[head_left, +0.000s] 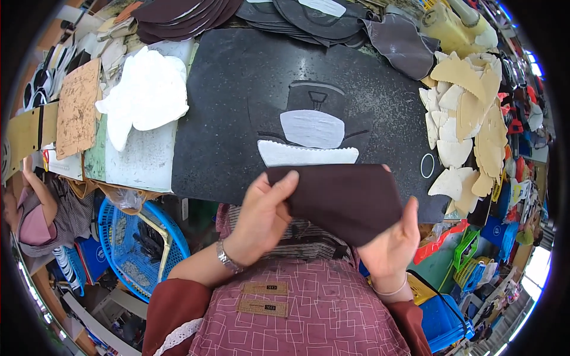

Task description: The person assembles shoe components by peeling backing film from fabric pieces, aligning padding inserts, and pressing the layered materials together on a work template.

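A dark brown leather piece (344, 199) hangs between my two hands at the front edge of the black work mat (219, 118). Pinched at its left end, it sits under the thumb of my left hand (264, 216), with the fingers behind it. My right hand (390, 246) supports the lower right corner, its thumb raised and its fingers partly hidden underneath. Just beyond the leather, a black cut piece (317, 95) lies flat on the mat. A white rounded patch (312, 129) rests on it, with a white scalloped strip (307, 155) nearer to me.
Stacked brown (184, 18) and black pieces (303, 21) line the far edge. White cutouts (151, 89) pile up at left, beige cutouts (475, 113) at right. A thin white ring (427, 165) lies on the mat. Below left stands a blue basket (119, 249); another person's arm (41, 193) shows beyond.
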Action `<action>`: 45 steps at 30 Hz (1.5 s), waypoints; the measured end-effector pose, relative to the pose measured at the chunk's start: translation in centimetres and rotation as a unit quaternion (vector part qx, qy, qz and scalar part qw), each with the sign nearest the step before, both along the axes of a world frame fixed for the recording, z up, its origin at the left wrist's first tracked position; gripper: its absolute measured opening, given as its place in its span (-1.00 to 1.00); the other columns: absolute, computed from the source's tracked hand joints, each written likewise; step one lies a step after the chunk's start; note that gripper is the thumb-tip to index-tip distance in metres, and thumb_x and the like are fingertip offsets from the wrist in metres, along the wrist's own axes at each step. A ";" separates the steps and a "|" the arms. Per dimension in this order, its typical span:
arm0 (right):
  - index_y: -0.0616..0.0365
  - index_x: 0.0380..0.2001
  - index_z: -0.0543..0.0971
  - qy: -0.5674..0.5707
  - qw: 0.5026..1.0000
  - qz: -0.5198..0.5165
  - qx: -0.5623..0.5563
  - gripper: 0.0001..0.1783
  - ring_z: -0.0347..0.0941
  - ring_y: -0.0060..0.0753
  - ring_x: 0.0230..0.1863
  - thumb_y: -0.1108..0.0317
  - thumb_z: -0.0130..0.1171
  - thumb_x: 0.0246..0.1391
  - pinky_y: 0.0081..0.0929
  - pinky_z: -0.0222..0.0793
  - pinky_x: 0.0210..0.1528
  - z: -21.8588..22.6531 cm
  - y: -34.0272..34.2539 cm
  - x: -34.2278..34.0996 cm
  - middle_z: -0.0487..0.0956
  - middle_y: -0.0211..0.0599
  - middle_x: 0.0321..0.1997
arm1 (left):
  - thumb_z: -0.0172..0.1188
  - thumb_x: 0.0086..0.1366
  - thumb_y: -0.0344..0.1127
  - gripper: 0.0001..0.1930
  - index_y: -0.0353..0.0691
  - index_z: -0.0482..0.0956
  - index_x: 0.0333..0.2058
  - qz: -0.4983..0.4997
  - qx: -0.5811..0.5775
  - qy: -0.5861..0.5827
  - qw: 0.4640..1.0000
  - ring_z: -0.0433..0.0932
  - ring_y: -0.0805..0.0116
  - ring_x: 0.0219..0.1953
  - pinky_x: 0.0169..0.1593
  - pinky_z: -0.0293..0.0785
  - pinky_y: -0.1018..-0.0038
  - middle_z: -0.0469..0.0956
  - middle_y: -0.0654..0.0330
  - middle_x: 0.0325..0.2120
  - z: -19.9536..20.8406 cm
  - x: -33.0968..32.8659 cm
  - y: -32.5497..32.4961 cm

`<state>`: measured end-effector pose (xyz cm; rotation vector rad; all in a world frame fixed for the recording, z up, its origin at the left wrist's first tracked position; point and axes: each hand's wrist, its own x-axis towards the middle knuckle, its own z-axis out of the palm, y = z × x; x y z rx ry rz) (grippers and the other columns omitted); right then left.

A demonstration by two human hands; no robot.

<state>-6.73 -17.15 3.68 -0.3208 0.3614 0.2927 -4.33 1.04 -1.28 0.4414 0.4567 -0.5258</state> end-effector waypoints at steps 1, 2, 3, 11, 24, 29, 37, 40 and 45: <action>0.19 0.20 0.06 0.032 0.998 -0.023 -0.051 -0.36 0.04 -0.12 0.27 -0.05 -0.35 0.21 -0.08 -0.08 0.27 -1.6 -0.1 0.4 0.13 -0.11 0.25 | 0.01 0.28 -0.31 -0.72 -0.34 0.37 -0.09 -0.007 0.161 -0.066 0.985 0.43 0.38 -0.05 0.04 0.36 0.41 0.43 0.05 -0.09 -0.5 0.6 0.2; 0.20 0.14 0.20 0.064 0.992 -0.045 -0.100 -0.45 0.16 -0.11 0.20 0.05 -0.26 0.23 -0.07 0.02 0.22 -2.5 -0.2 0.5 0.26 -0.08 0.17 | 0.03 0.24 -0.48 -0.82 -0.34 0.41 -0.17 0.041 0.200 -0.084 0.975 0.51 0.45 -0.22 -0.12 0.45 0.52 0.51 0.14 -0.23 -0.4 1.0 0.3; 0.20 0.14 0.20 0.067 0.991 -0.048 -0.102 -0.45 0.16 -0.11 0.20 0.05 -0.26 0.23 -0.07 0.02 0.22 -2.5 -0.2 0.3 0.26 -0.08 0.17 | 0.01 0.25 -0.47 -0.84 -0.36 0.42 -0.21 0.072 0.224 -0.121 0.964 0.50 0.45 -0.24 -0.10 0.43 0.52 0.51 0.13 -0.25 -0.5 1.1 0.4; 0.25 -0.58 0.52 -0.321 0.550 0.011 -0.771 -0.92 0.51 -0.20 -0.46 0.49 0.18 -0.25 -0.46 0.42 -0.36 -2.1 -4.1 -3.0 0.55 -0.17 -0.52 | 0.04 0.15 -0.53 -0.87 -0.42 0.47 -0.32 -0.073 0.563 -0.328 0.755 0.45 0.58 -0.57 -0.50 0.40 0.65 0.50 0.28 -0.63 4.5 -4.3 5.1; 0.31 -0.38 0.55 -0.030 0.769 0.009 -0.638 -0.86 0.33 -0.80 -0.47 0.44 0.18 -0.01 -0.80 0.25 -0.40 -6.4 -2.0 6.7 0.52 -0.50 -0.49 | 0.13 0.19 -0.42 -0.88 -0.38 0.51 -0.38 0.018 0.624 -0.190 0.758 0.37 0.68 -0.67 -0.59 0.32 0.72 0.48 0.31 -0.64 -1.4 7.0 4.3; 0.31 -0.42 0.54 -0.023 0.759 0.028 -0.650 -0.86 0.33 -0.79 -0.49 0.42 0.17 0.00 -0.80 0.24 -0.41 -6.5 -1.7 8.3 0.52 -0.49 -0.51 | 0.19 0.13 -0.39 -0.87 -0.36 0.53 -0.45 -0.012 0.671 -0.169 0.722 0.41 0.65 -0.68 -0.58 0.36 0.70 0.48 0.29 -0.69 -1.1 8.6 4.3; 0.28 -0.46 0.53 0.019 0.746 0.060 -0.663 -0.86 0.34 -0.76 -0.58 0.40 0.14 0.02 -0.75 0.24 -0.55 -6.3 -1.5 9.4 0.52 -0.48 -0.57 | 0.19 0.11 -0.43 -0.91 -0.32 0.48 -0.48 -0.085 0.769 -0.230 0.591 0.40 0.54 -0.67 -0.59 0.31 0.60 0.44 0.22 -0.68 -0.9 9.7 4.0; 0.27 -0.47 0.52 0.035 0.747 0.064 -0.661 -0.84 0.34 -0.75 -0.62 0.37 0.15 0.01 -0.73 0.24 -0.60 -5.9 -1.2 10.0 0.51 -0.46 -0.62 | 0.18 0.06 -0.47 -0.95 -0.28 0.49 -0.48 -0.028 0.839 -0.403 0.366 0.45 0.36 -0.58 -0.50 0.37 0.44 0.45 0.15 -0.61 -1.5 9.7 3.3; 0.24 -0.47 0.51 -0.010 0.669 0.078 -0.739 -0.84 0.40 -0.58 -0.69 0.35 0.17 -0.07 -0.59 0.30 -0.59 -6.9 -1.5 10.2 0.50 -0.32 -0.68 | 0.06 -0.05 -0.41 -0.68 -0.32 0.52 -0.25 -0.137 0.646 -0.715 0.231 0.48 0.19 -0.13 -0.07 0.45 0.37 0.49 0.02 -0.22 -2.4 6.1 0.0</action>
